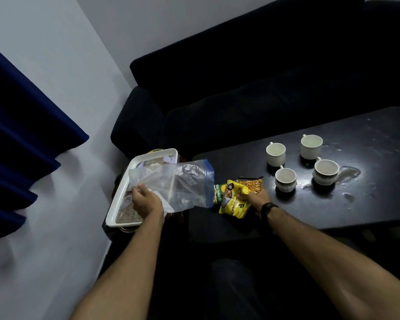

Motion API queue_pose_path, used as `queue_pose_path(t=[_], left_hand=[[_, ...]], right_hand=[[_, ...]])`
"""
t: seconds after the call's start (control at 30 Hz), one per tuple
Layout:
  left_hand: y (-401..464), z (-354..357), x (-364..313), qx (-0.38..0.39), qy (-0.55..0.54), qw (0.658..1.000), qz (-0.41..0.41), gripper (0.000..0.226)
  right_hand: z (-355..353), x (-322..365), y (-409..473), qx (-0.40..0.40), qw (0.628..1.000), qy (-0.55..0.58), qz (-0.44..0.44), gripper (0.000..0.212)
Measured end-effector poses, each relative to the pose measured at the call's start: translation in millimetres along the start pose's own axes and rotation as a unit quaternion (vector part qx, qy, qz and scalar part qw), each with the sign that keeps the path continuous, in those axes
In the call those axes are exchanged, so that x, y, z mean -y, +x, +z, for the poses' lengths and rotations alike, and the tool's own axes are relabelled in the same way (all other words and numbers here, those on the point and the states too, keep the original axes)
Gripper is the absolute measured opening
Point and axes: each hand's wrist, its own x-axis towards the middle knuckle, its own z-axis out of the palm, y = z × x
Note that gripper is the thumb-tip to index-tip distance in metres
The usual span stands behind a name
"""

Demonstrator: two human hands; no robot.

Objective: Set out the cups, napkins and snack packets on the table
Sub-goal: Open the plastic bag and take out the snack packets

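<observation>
Blue curtain (21,139): far left, against the pale wall
White tray (120,195): left of the dark surface (356,204), patterned liner inside; other contents unclear
Left hand (146,202): over the tray, grip pinching the closed end of a clear zip bag (183,183)
Zip bag: held sideways, blue-edged mouth pointing right, just beside the snack packets
Snack packets (236,197): yellow packet at the surface's near-left end, a green-and-yellow one and an orange-brown one behind it, bunched together
Right hand (255,199): dark wristband, grip pressed around the yellow packet's right side
Four white cups (285,180): upright in a loose cluster right of the packets, apart from each other
Dark sofa (240,77): behind the surface
</observation>
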Motion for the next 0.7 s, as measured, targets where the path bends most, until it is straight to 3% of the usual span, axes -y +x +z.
queue_pose_path(t=[0.13,0.3,0.37,0.47,0.6,0.7], left_hand=[[4,6,-8,-0.001,-0.082,0.996,-0.024,0.039],[9,9,-14,-0.029,-0.115,0.991,-0.068,0.042],[12,9,-13,-0.038,-0.118,0.988,-0.093,0.043],[11,9,-12,-0.031,-0.127,0.985,-0.116,0.045],[-1,15,-15,-0.001,-0.156,0.979,-0.131,0.042],[-11,21,-20,0.025,-0.189,0.969,-0.161,0.034]], right_hand=[[6,4,12,-0.043,0.997,0.063,-0.019,0.047],[26,36,25,-0.022,0.981,0.189,-0.035,0.055],[27,44,31,-0.037,0.989,0.138,-0.04,0.057],[19,35,35,-0.045,0.998,-0.039,0.0,0.062],[10,18,30,-0.103,0.981,-0.164,0.021,0.086],[16,19,18,-0.154,0.945,-0.288,-0.031,0.103]])
